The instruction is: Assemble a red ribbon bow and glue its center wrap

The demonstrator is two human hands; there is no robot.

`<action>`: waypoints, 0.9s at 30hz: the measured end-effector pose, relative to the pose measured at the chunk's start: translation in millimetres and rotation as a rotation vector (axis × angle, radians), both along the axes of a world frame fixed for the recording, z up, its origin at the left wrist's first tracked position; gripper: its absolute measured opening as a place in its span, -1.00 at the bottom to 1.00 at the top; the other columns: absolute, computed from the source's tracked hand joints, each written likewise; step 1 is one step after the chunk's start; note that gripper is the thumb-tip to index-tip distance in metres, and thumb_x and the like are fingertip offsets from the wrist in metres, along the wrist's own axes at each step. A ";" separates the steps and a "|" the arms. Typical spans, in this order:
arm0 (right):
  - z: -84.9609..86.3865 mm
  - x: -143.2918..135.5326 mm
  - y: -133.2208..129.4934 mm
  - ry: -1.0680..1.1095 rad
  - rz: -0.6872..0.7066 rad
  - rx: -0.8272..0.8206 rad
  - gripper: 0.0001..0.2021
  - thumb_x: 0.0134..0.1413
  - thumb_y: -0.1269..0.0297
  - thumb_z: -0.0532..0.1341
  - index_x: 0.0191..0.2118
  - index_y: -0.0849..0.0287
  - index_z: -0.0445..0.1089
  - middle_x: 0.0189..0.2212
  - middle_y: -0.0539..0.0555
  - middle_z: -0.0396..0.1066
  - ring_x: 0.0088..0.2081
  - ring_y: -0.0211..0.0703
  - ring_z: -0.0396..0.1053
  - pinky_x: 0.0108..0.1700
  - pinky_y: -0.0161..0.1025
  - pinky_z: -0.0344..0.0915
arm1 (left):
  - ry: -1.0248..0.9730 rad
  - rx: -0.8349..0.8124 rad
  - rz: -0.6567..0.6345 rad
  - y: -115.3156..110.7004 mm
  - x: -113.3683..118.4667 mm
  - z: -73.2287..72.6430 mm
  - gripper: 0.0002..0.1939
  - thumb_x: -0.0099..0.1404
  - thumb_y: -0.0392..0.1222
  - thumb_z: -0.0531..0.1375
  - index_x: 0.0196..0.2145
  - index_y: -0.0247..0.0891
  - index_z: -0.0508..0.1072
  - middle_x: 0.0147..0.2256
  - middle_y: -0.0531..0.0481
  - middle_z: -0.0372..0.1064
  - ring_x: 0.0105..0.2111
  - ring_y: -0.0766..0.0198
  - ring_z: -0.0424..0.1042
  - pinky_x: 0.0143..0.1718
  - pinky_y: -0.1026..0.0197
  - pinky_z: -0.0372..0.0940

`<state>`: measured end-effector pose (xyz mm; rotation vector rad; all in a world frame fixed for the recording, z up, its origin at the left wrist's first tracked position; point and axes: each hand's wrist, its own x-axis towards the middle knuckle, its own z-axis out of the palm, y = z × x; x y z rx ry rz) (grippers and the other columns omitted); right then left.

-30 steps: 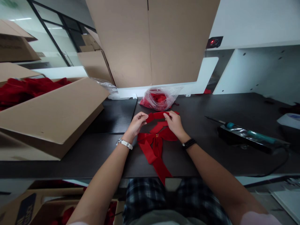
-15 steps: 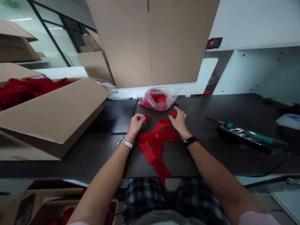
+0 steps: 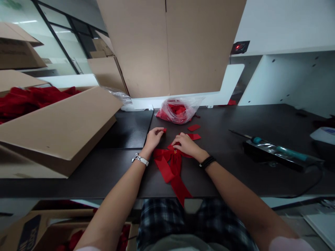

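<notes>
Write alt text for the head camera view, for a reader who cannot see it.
Two bare hands work on a red velvet bow lying on a dark table: the right hand rests on its knot, and the left hand pinches a small red scrap. Behind them sit two loose red pieces, a clear bag of red scraps, cardboard boxes and a teal-handled tool.

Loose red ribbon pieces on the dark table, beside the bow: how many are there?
2 lie free: one piece before the plastic bag, another piece beside the right hand. The left hand pinches a third bit; more may be hidden.

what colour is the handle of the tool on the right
Teal, on the long metal-tipped tool; clearest in the head view.
</notes>
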<state>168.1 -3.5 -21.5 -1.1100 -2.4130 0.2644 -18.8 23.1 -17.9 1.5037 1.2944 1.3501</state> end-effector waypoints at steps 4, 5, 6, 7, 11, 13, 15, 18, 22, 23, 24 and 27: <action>1.8 -2.2 1.3 0.152 -0.054 -0.032 -0.90 -0.01 0.50 0.25 -0.44 0.17 0.44 -0.43 0.06 0.42 -0.31 -0.11 0.27 -0.19 -0.15 0.18 | 0.093 0.012 -0.076 -2.4 3.0 -1.4 -0.82 0.11 -0.34 0.14 -0.33 -0.32 0.51 -0.26 -0.12 0.50 -0.27 0.23 0.46 -0.09 0.15 0.31; 2.6 -2.0 2.4 0.250 -0.087 -0.069 -0.91 0.00 0.48 0.23 -0.43 0.17 0.43 -0.45 0.05 0.41 -0.34 -0.14 0.28 -0.21 -0.17 0.19 | 0.112 0.022 -0.098 -3.5 3.6 -1.0 -0.83 0.12 -0.33 0.15 -0.33 -0.31 0.51 -0.27 -0.11 0.49 -0.27 0.23 0.46 -0.09 0.16 0.30; 3.4 -1.3 3.8 0.374 -0.117 -0.124 -0.92 0.01 0.47 0.21 -0.42 0.18 0.42 -0.46 0.03 0.41 -0.37 -0.17 0.28 -0.24 -0.19 0.20 | 0.126 0.031 -0.128 -4.8 4.2 -0.3 -0.83 0.13 -0.30 0.16 -0.32 -0.31 0.52 -0.28 -0.10 0.49 -0.27 0.24 0.45 -0.10 0.17 0.30; 4.3 -0.3 5.4 0.511 -0.141 -0.193 -0.94 0.01 0.45 0.19 -0.41 0.18 0.40 -0.46 0.02 0.40 -0.39 -0.20 0.29 -0.26 -0.22 0.20 | 0.134 0.037 -0.166 -6.2 4.8 0.8 -0.83 0.14 -0.26 0.17 -0.30 -0.31 0.52 -0.28 -0.09 0.49 -0.27 0.24 0.45 -0.12 0.18 0.30; 7.2 4.8 10.3 0.910 -0.094 -0.454 -0.92 -0.07 0.31 0.20 -0.40 0.18 0.31 -0.48 -0.04 0.35 -0.43 -0.27 0.30 -0.32 -0.29 0.21 | 0.111 0.048 -0.322 -12.9 7.8 6.9 -0.71 0.15 -0.08 0.21 -0.23 -0.33 0.49 -0.28 -0.08 0.48 -0.30 0.27 0.42 -0.19 0.22 0.29; 7.5 5.7 10.7 0.973 -0.041 -0.518 -0.85 -0.09 0.22 0.22 -0.39 0.17 0.29 -0.51 -0.07 0.33 -0.46 -0.29 0.28 -0.36 -0.30 0.21 | 0.093 0.042 -0.383 -15.9 9.5 9.3 -0.68 0.12 -0.04 0.24 -0.25 -0.34 0.47 -0.32 -0.05 0.47 -0.34 0.30 0.40 -0.23 0.24 0.28; 7.2 5.6 11.0 0.976 -0.017 -0.552 -0.83 -0.09 0.20 0.22 -0.38 0.16 0.28 -0.51 -0.07 0.32 -0.47 -0.29 0.29 -0.36 -0.31 0.22 | 0.076 0.030 -0.417 -17.5 10.8 10.1 -0.70 0.09 -0.04 0.27 -0.32 -0.33 0.44 -0.39 0.00 0.44 -0.39 0.33 0.38 -0.28 0.26 0.27; 6.8 8.3 13.2 0.932 -0.092 -0.534 -0.90 -0.05 0.32 0.18 -0.33 0.17 0.31 -0.44 -0.02 0.38 -0.41 -0.26 0.34 -0.28 -0.27 0.27 | 0.060 0.021 -0.380 -15.6 11.1 8.0 -0.75 0.07 -0.08 0.28 -0.41 -0.32 0.39 -0.47 0.05 0.39 -0.47 0.38 0.33 -0.38 0.31 0.24; 8.0 22.6 16.4 0.543 -0.384 -0.247 -0.90 0.06 0.40 0.11 -0.34 0.18 0.37 -0.35 0.08 0.43 -0.29 -0.17 0.38 -0.15 -0.18 0.25 | 0.044 -0.031 -0.208 -7.5 7.2 1.2 -0.84 0.11 -0.19 0.23 -0.41 -0.31 0.33 -0.57 0.13 0.28 -0.61 0.43 0.23 -0.53 0.35 0.16; 8.4 26.7 16.2 0.384 -0.454 -0.179 -0.88 0.09 0.38 0.11 -0.35 0.19 0.39 -0.32 0.10 0.44 -0.25 -0.12 0.37 -0.14 -0.15 0.23 | 0.054 -0.048 -0.154 -5.6 5.7 -0.5 -0.86 0.12 -0.22 0.21 -0.38 -0.31 0.32 -0.58 0.14 0.27 -0.63 0.43 0.23 -0.54 0.35 0.16; 8.6 30.3 15.7 0.236 -0.513 -0.130 -0.86 0.12 0.36 0.10 -0.35 0.19 0.41 -0.29 0.13 0.44 -0.21 -0.07 0.36 -0.13 -0.11 0.21 | 0.079 -0.059 -0.103 -4.1 4.2 -2.0 -0.87 0.13 -0.25 0.20 -0.35 -0.31 0.33 -0.58 0.13 0.28 -0.63 0.41 0.25 -0.53 0.33 0.18; 8.0 35.5 13.1 -0.028 -0.611 -0.089 -0.81 0.16 0.29 0.09 -0.32 0.17 0.44 -0.22 0.17 0.41 -0.13 0.02 0.33 -0.13 -0.05 0.16 | 0.258 0.009 0.013 -3.3 0.3 -4.6 -0.83 0.17 -0.32 0.16 -0.23 -0.32 0.36 -0.45 0.01 0.40 -0.45 0.29 0.40 -0.32 0.23 0.31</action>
